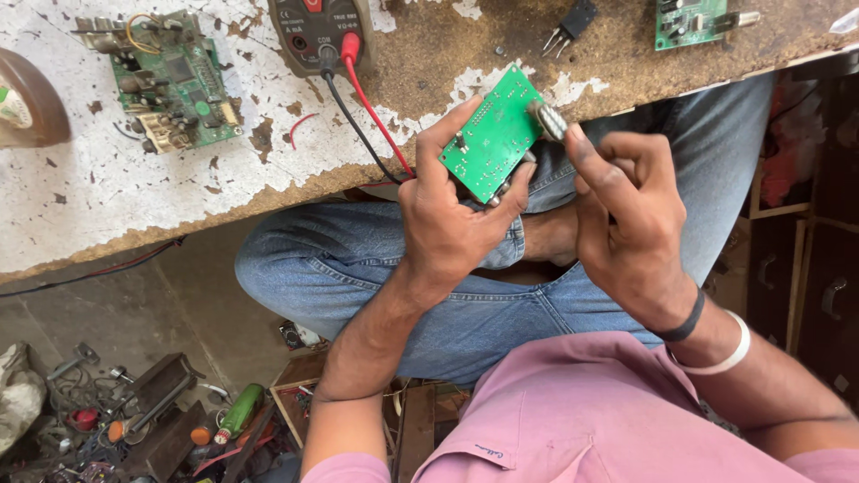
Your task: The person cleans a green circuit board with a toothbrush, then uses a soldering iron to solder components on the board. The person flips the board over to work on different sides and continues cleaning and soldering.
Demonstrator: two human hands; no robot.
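Holding a small green circuit board (491, 134) above the lap, solder side up, just below the worktop (116, 179) edge: the left hand (447, 219) is closed around its lower end, index finger along the left edge, thumb pressing the lower right corner. Board is tilted, long axis running up to the right. Right hand (626, 224) is loosely curled, thumb and forefinger pinched on a small grey metal part (550, 121) at the board's upper right edge; whether that part is fixed to the board cannot be told. Worktop, paint badly flaked, carries a larger populated green board (170, 85) at left, a multimeter (318, 31) with red and black leads (371, 116) trailing off the edge, a black three-legged component (573, 22), and another green board (689, 20) top right. Tools and scrap lie on the floor (152, 295) lower left.
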